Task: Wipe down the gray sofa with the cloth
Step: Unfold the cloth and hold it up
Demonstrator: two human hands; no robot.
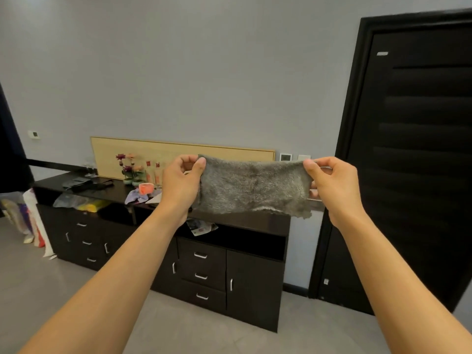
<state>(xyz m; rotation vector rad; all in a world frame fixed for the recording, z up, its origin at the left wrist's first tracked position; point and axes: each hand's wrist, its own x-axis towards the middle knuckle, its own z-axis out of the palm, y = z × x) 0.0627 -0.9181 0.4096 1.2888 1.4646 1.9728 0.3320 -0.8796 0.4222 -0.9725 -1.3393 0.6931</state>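
Head view, left hand (182,180) and right hand (332,183) fingers pinching cloth (252,186) top corners, stretched above dark cabinet (229,272)

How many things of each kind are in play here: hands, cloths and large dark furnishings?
Hands: 2, left hand and right hand, each pinching a top corner of the cloth
Cloths held: 1, gray cloth, stretched between them
Dark furnishings: 2, cabinet and door
Total: 5
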